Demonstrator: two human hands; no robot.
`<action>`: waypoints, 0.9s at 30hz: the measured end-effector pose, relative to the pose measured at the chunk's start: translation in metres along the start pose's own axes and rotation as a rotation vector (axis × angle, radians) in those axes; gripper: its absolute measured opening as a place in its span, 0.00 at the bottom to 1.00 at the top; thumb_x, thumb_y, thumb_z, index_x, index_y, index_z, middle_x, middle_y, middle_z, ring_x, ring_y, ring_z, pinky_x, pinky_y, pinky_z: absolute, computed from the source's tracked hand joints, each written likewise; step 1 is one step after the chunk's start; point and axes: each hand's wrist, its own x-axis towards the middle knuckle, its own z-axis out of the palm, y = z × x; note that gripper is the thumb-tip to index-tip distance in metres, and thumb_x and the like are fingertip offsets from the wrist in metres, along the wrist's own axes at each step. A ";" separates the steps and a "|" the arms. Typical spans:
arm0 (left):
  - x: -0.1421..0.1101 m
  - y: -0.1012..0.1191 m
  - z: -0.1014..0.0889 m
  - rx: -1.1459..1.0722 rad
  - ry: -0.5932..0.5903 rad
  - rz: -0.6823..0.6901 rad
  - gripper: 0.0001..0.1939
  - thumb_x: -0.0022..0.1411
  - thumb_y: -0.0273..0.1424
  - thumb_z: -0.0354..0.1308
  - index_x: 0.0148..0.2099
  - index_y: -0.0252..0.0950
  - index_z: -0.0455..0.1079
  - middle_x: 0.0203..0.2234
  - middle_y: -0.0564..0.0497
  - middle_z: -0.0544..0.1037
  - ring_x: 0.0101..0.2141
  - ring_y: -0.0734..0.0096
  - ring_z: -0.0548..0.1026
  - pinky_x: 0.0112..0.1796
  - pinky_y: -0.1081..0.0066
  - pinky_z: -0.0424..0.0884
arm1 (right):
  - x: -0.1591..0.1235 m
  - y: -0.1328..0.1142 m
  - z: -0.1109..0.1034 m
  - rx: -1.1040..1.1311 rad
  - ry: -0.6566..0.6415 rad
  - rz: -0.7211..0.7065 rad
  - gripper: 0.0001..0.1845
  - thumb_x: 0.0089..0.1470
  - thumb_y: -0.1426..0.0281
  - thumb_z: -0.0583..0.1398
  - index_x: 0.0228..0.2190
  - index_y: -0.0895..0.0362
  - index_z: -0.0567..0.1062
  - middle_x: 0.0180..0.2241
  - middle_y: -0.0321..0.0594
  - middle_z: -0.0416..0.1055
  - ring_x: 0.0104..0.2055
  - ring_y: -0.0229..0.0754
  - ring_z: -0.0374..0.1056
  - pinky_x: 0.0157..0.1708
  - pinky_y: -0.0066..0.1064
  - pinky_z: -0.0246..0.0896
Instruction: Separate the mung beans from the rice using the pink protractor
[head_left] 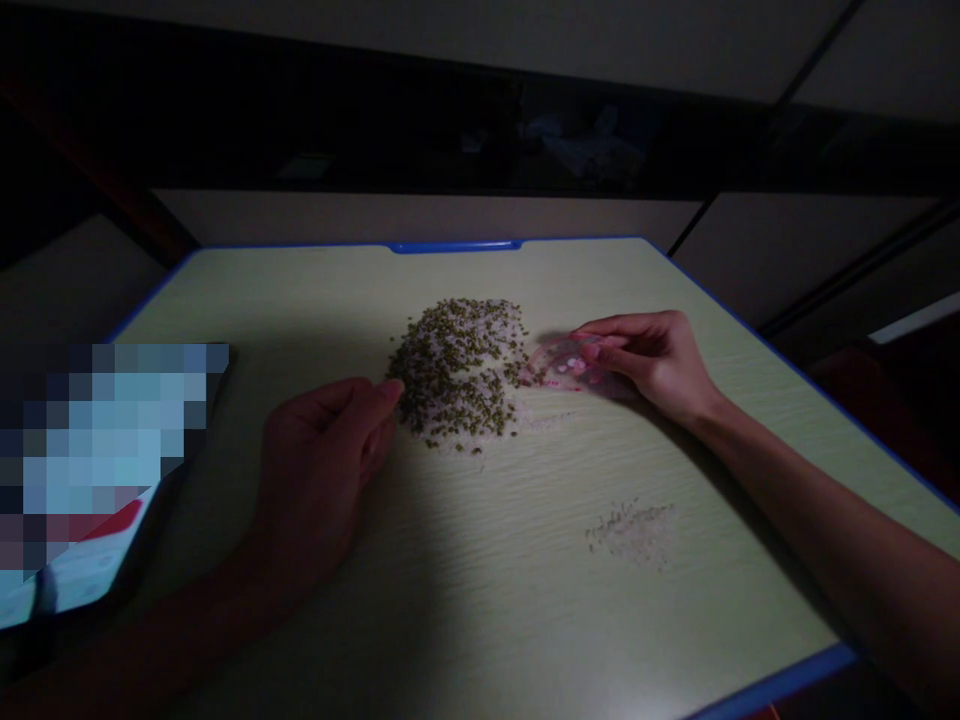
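A mixed pile of small green beans [450,350], which look like mung beans, and pale rice-like grains [491,358] lies at the middle of the table. My left hand [319,460] is closed at the pile's left edge, thumb pressed to the curled fingers; whatever is between them is too small or hidden. On the pile's right, my right hand [652,360] pinches a small clear plastic bag [559,365] with pink print. The bag's near end lies against the pile's right side, with a few beans beside it. Its contents cannot be made out.
A smaller scatter of pale grains [634,532] lies at the right front of the pale wood-look table [525,600], which has a blue rim [787,680]. A lit tablet-like screen [90,560], partly blurred out, stands on the left. Behind is a dark glossy panel [375,120].
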 end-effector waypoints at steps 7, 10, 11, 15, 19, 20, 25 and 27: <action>-0.001 0.001 0.001 0.009 -0.001 0.012 0.20 0.47 0.31 0.57 0.11 0.37 0.52 0.07 0.60 0.51 0.11 0.81 0.49 0.13 0.72 0.44 | 0.001 0.000 0.002 -0.019 0.027 0.002 0.07 0.40 0.74 0.62 0.26 0.60 0.79 0.16 0.38 0.72 0.16 0.34 0.62 0.14 0.27 0.56; -0.001 0.001 0.000 0.007 -0.004 0.011 0.20 0.47 0.31 0.57 0.11 0.37 0.52 0.07 0.60 0.51 0.11 0.81 0.49 0.13 0.73 0.45 | 0.001 0.000 0.002 -0.014 -0.004 -0.004 0.07 0.41 0.73 0.62 0.27 0.60 0.79 0.17 0.39 0.72 0.17 0.36 0.64 0.15 0.28 0.58; -0.001 0.001 0.000 0.011 -0.005 0.011 0.20 0.47 0.31 0.57 0.11 0.37 0.52 0.07 0.60 0.51 0.11 0.81 0.50 0.13 0.73 0.45 | 0.001 0.000 0.002 -0.012 -0.013 -0.013 0.07 0.41 0.73 0.63 0.27 0.59 0.80 0.18 0.40 0.73 0.18 0.36 0.64 0.16 0.28 0.58; -0.001 0.001 0.001 0.016 0.002 0.003 0.20 0.46 0.30 0.57 0.11 0.37 0.51 0.07 0.60 0.52 0.11 0.82 0.50 0.13 0.74 0.45 | 0.000 -0.001 0.001 0.015 0.000 -0.041 0.06 0.40 0.73 0.63 0.26 0.58 0.79 0.18 0.39 0.73 0.17 0.35 0.63 0.16 0.29 0.58; -0.001 0.001 0.002 0.000 -0.003 0.011 0.20 0.46 0.30 0.57 0.11 0.37 0.51 0.07 0.60 0.51 0.11 0.82 0.50 0.13 0.73 0.45 | -0.001 -0.002 0.001 0.042 -0.023 -0.031 0.06 0.39 0.74 0.63 0.25 0.58 0.79 0.17 0.37 0.72 0.16 0.35 0.62 0.16 0.28 0.58; -0.001 0.001 0.001 0.001 -0.008 0.006 0.20 0.47 0.30 0.57 0.11 0.37 0.52 0.07 0.60 0.51 0.11 0.82 0.50 0.13 0.73 0.45 | -0.001 -0.001 0.001 0.040 -0.033 -0.026 0.06 0.39 0.74 0.63 0.25 0.58 0.79 0.17 0.38 0.73 0.17 0.35 0.63 0.17 0.29 0.59; -0.001 0.001 0.000 0.008 -0.002 0.012 0.20 0.47 0.30 0.57 0.11 0.37 0.52 0.07 0.60 0.52 0.11 0.82 0.49 0.13 0.73 0.45 | 0.000 -0.001 0.002 0.034 0.000 -0.007 0.06 0.39 0.74 0.63 0.25 0.59 0.79 0.19 0.39 0.74 0.18 0.35 0.64 0.18 0.29 0.61; -0.001 0.001 0.000 0.007 -0.007 0.017 0.20 0.47 0.30 0.57 0.11 0.37 0.52 0.07 0.60 0.52 0.11 0.82 0.49 0.13 0.73 0.45 | 0.000 0.000 0.003 0.038 0.008 -0.003 0.06 0.40 0.74 0.63 0.26 0.59 0.79 0.19 0.39 0.74 0.17 0.35 0.64 0.17 0.29 0.61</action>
